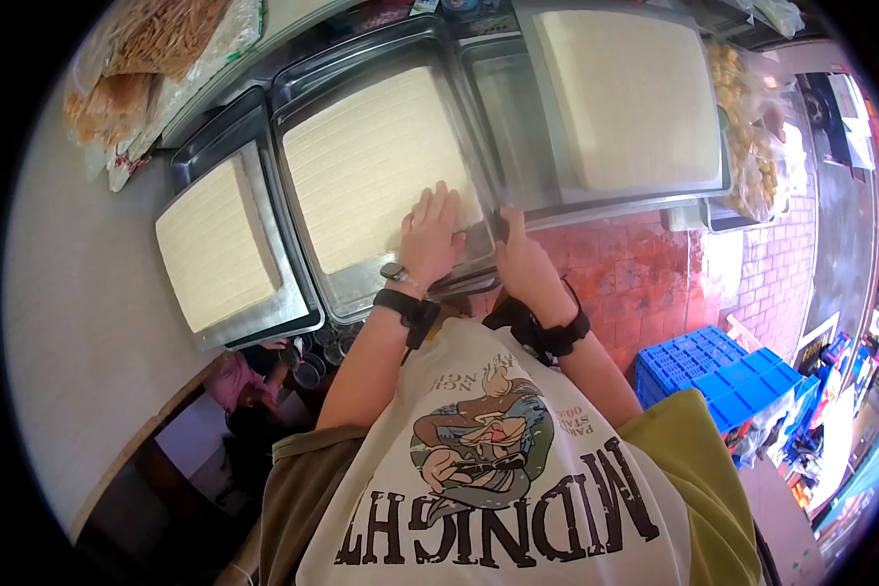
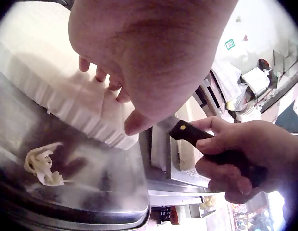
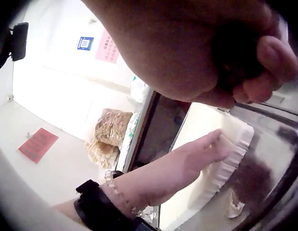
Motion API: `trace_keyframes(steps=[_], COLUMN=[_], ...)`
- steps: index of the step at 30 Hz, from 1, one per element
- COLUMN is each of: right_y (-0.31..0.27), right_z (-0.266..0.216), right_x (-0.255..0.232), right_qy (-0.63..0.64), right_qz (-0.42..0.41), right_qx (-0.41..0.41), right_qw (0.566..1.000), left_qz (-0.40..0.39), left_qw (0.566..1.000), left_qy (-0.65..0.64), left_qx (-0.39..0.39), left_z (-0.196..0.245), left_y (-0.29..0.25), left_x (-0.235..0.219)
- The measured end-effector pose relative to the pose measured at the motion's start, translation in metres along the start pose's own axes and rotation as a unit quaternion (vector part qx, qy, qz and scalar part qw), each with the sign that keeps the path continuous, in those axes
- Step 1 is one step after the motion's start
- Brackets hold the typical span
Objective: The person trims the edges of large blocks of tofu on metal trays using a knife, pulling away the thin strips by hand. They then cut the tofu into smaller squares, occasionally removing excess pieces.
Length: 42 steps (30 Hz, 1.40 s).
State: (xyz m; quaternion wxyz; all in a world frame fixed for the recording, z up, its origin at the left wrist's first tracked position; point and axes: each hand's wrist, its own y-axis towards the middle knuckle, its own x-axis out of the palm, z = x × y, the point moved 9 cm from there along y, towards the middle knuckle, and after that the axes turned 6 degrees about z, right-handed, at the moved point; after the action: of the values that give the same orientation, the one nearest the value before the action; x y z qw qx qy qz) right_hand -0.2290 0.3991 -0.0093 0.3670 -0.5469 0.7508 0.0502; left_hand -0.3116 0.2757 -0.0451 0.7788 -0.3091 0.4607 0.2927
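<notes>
A large white slab of tofu (image 1: pixel 361 176), scored with parallel lines, lies in the middle metal tray (image 1: pixel 369 61). My left hand (image 1: pixel 430 234) rests on the slab near its close right corner, fingers extended over the top. In the left wrist view, my right hand (image 2: pixel 240 159) grips the black handle (image 2: pixel 187 132) of a knife. The knife's blade (image 2: pixel 165 125) points toward the slab's edge and is partly hidden behind my left hand. A crumpled pale strip (image 2: pixel 44 163) lies on the tray's metal beside the slab's ridged side.
A smaller slab (image 1: pixel 215 244) sits in a tray at the left. Another slab (image 1: pixel 630 98) stands on the right. Bags of brown food (image 1: pixel 166 39) lie at the back left, bagged yellowish pieces (image 1: pixel 752 146) at the far right. Blue crates (image 1: pixel 693 366) stand on the floor.
</notes>
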Motion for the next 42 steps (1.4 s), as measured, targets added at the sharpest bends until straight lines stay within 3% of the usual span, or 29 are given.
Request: trace_keyframes(steps=[13, 16, 19, 21, 22, 24, 27, 31, 33, 36, 38, 40, 42], right_y=[-0.028, -0.036, -0.047, -0.049, -0.051, -0.049, -0.044, -0.038, -0.036, -0.032, -0.032, -0.03, -0.027], right_z=[0.001, 0.006, 0.015, 0.01, 0.011, 0.002, 0.006, 0.005, 0.008, 0.012, 0.018, 0.025, 0.027], right_x=[-0.021, -0.028, -0.042, -0.064, -0.07, -0.096, -0.112, -0.125, -0.128, -0.132, -0.133, -0.133, -0.136], right_qy=[0.013, 0.04, 0.046, 0.06, 0.061, 0.092, 0.133, 0.178, 0.187, 0.182, 0.189, 0.188, 0.188], right_qz=[-0.026, -0.083, -0.13, -0.086, -0.086, -0.018, -0.017, 0.008, 0.004, -0.002, -0.034, -0.027, -0.019], right_qx=[0.008, 0.042, 0.097, 0.035, 0.036, -0.028, 0.029, 0.051, 0.06, 0.057, 0.114, 0.096, 0.077], right_qw=[1.0, 0.995, 0.986, 0.994, 0.994, 0.995, 0.991, 0.983, 0.981, 0.982, 0.975, 0.977, 0.979], left_qz=[-0.013, -0.01, 0.028, 0.122, 0.122, 0.198, 0.252, 0.216, 0.216, 0.185, 0.187, 0.19, 0.153], left_qw=[1.0, 0.999, 0.999, 0.992, 0.992, 0.978, 0.967, 0.976, 0.972, 0.972, 0.967, 0.961, 0.962], left_qy=[-0.011, -0.018, -0.028, -0.025, -0.023, -0.063, -0.043, -0.017, 0.011, 0.084, 0.12, 0.157, 0.212], left_qx=[-0.019, -0.026, -0.023, -0.017, -0.016, -0.003, 0.014, 0.032, 0.092, 0.121, 0.124, 0.128, 0.074], left_z=[0.004, 0.005, 0.007, 0.011, 0.01, 0.009, 0.015, 0.01, 0.019, 0.033, 0.038, 0.041, 0.034], left_y=[0.005, 0.006, 0.007, 0.009, 0.013, 0.025, 0.047, 0.087, 0.098, 0.104, 0.106, 0.106, 0.107], left_x=[-0.001, 0.001, -0.002, -0.019, -0.016, -0.027, -0.039, -0.021, -0.021, -0.025, -0.023, -0.018, -0.006])
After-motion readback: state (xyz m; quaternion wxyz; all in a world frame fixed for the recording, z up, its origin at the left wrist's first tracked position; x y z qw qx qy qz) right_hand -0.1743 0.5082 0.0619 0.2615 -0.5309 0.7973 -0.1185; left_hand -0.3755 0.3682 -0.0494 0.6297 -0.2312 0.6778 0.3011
